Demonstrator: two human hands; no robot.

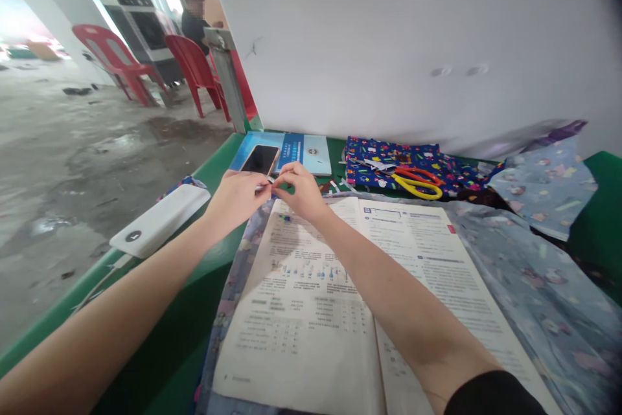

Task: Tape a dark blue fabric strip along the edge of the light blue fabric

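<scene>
My left hand (236,197) and my right hand (300,190) meet above the top left corner of an open book (350,298). Both are closed in a pinch around a small thin white thing (266,187) between their fingertips; it is too small to name. The book lies open on pale blue patterned cloth (534,298) spread over the green table (194,311). Just beyond my fingers a dark phone (260,159) rests on a blue booklet (296,151).
Yellow and orange scissors (416,182) lie on dark blue patterned fabric (389,162) with paper scraps. A white power bank (160,219) sits at the table's left edge. A white board (398,46) walls the back. Red chairs (194,72) and a seated person (193,20) are far left.
</scene>
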